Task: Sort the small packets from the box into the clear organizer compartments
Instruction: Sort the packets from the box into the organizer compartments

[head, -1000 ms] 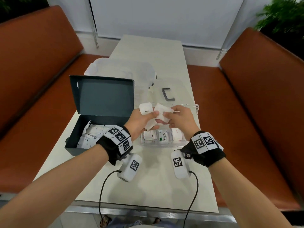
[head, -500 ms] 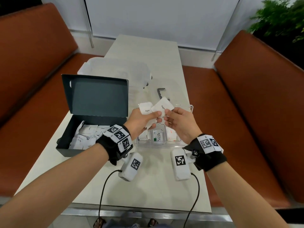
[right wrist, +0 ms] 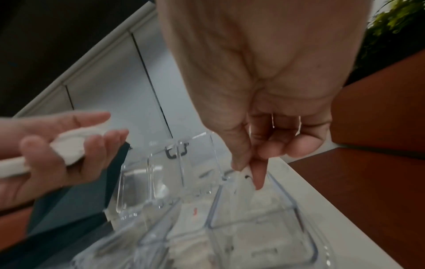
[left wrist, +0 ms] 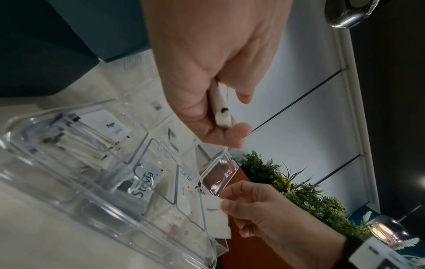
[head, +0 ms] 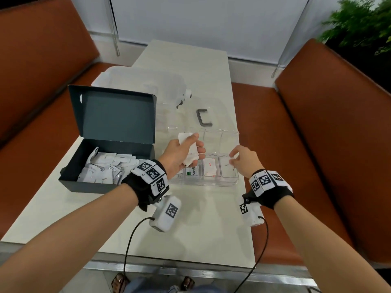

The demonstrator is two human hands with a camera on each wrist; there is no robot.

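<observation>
A dark open box [head: 84, 185] at the left holds several white packets [head: 103, 168]. The clear organizer [head: 203, 183] lies to its right, with a Stevia packet [head: 193, 171] and a red-printed packet [head: 209, 169] in its middle compartments. My left hand [head: 190, 149] hovers over the organizer's left end and grips a small stack of white packets [left wrist: 222, 107]. My right hand [head: 234, 159] pinches one white packet [left wrist: 216, 216] between thumb and forefinger, low in the rightmost compartment. The organizer's small clear lids [right wrist: 135, 189] stand up at its far side.
A translucent plastic tub [head: 139, 81] and a grey handle [head: 203, 118] lie behind the organizer on the pale table [head: 201, 229]. Brown benches [head: 328, 123] flank the table on both sides. A plant [head: 359, 22] stands at the far right.
My right hand drew one packet off the stack in my left hand and carried it right and down into the rightmost compartment. The left hand kept its stack and barely moved.
</observation>
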